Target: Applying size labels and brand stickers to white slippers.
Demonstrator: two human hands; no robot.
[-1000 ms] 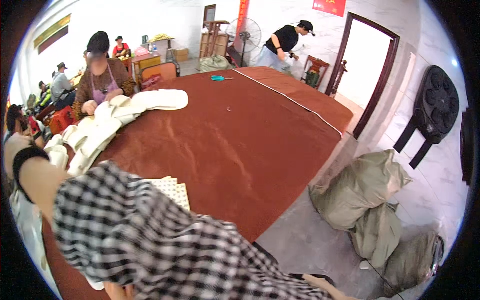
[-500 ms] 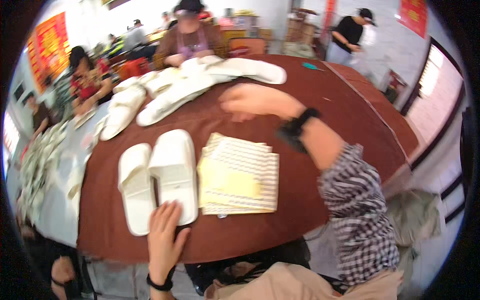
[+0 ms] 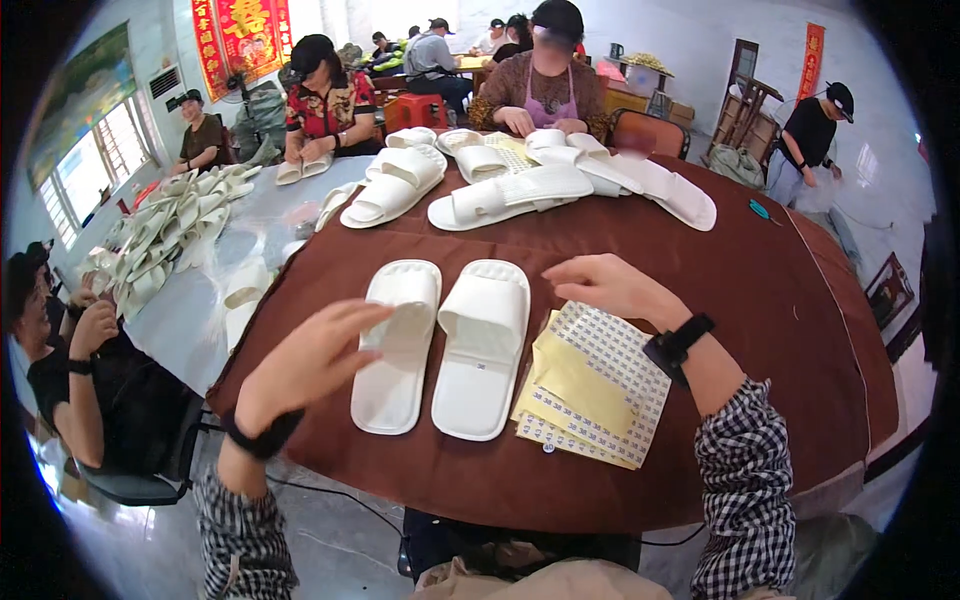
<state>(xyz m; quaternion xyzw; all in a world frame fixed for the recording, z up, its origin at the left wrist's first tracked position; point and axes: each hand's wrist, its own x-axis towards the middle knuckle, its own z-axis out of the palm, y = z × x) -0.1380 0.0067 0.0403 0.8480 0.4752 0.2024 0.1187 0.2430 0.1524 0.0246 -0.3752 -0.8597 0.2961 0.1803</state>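
A pair of white open-toed slippers lies side by side on the brown cloth, toes pointing away from me. My left hand [image 3: 312, 362] is held over the outer edge of the left slipper [image 3: 388, 390], fingers stretched and apart, holding nothing I can see. The right slipper [image 3: 480, 402] carries a small dark mark on its insole. Just right of its strap hovers my right hand [image 3: 618, 286], fingers extended forward, with nothing visible in them. Below that hand lie several overlapping sheets of small printed stickers [image 3: 620, 340], with yellowish backing paper on top. A tiny round sticker [image 3: 548, 448] sits at their near edge.
More white slippers [image 3: 510, 197] lie across the table's far side. Left of the brown cloth [image 3: 760, 400], a pale table [image 3: 190, 300] bears a heap of slippers [image 3: 165, 235]. Co-workers sit at the far and left sides; another person [image 3: 815, 135] stands at the far right.
My left hand has lifted off the right slipper's heel and moved left. My right hand has come back from the far slippers to beside the pair. The head view has shifted too.
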